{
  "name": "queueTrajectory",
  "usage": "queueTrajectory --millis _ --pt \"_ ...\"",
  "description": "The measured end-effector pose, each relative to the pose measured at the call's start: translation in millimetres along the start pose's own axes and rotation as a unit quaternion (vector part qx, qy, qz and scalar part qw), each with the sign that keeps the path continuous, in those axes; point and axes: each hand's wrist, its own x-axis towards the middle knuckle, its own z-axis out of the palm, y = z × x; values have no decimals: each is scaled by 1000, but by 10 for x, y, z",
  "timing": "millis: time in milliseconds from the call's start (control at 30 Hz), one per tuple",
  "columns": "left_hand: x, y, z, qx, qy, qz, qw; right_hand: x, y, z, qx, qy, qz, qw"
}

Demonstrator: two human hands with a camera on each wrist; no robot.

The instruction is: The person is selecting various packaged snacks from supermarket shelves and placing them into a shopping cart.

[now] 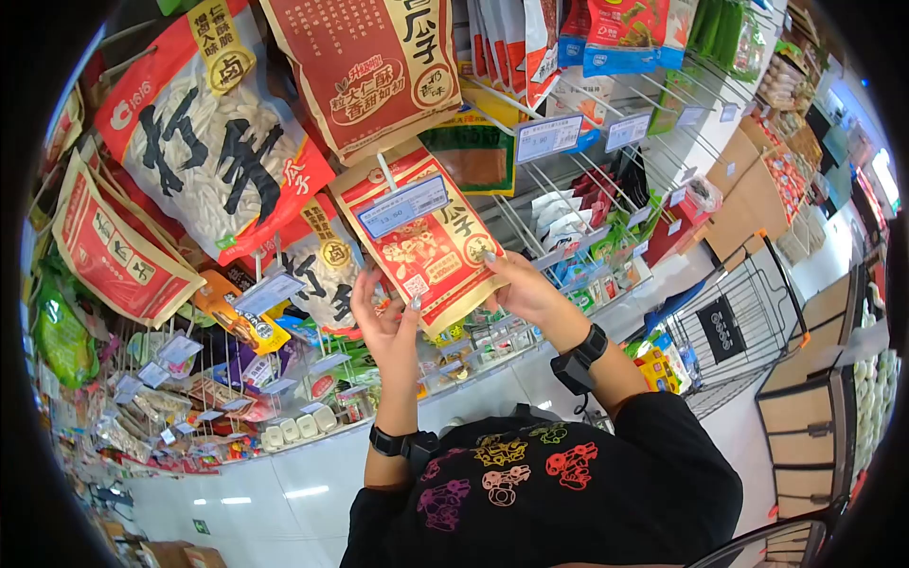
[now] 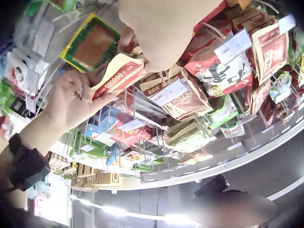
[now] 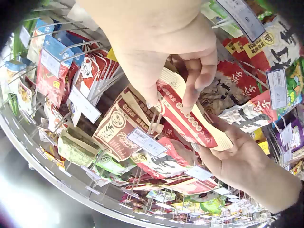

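A red and tan paper bag of sunflower seeds [image 1: 428, 248] is held between both hands below the hanging bags. At its lower left corner my left hand [image 1: 386, 324] pinches the edge, thumb in front and other fingers behind. My right hand [image 1: 532, 292] grips the right edge, its thumb on the printed front. A blue-edged price tag [image 1: 405, 205] on a hook overlaps the bag's upper part in the head view. Seen edge-on in the right wrist view, the same bag [image 3: 190, 116] lies between the right hand [image 3: 159, 45] and the left hand [image 3: 242, 156].
Larger seed bags hang close by: a white and red one [image 1: 213, 142] and a brown-red one [image 1: 365, 71]. Metal hooks with price tags [image 1: 549, 137] stick out around the hands. Lower shelves carry small packets [image 1: 492, 346]. A shopping cart [image 1: 748, 317] stands at the right.
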Motion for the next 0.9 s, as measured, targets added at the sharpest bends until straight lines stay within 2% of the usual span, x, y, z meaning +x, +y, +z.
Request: queueTrajectory --millis 100,267,467,500,600,900 --pt "87 -7 -103 -64 -40 -99 992 -49 47 89 -24 17 -21 999" --pt "215 -119 -191 -165 -92 -200 961 -84 124 267 -37 67 -36 996" --pt "245 -329 -313 -148 -101 -168 970 -142 184 449 -70 104 -69 990" --pt "251 -317 -307 -141 -105 -167 970 -133 232 366 -73 88 -80 990" --pt "260 -204 -286 -126 -116 -184 968 -123 249 343 -87 101 -60 989" --pt "233 -203 -334 -122 -104 -153 975 -99 295 400 -80 105 -56 990"
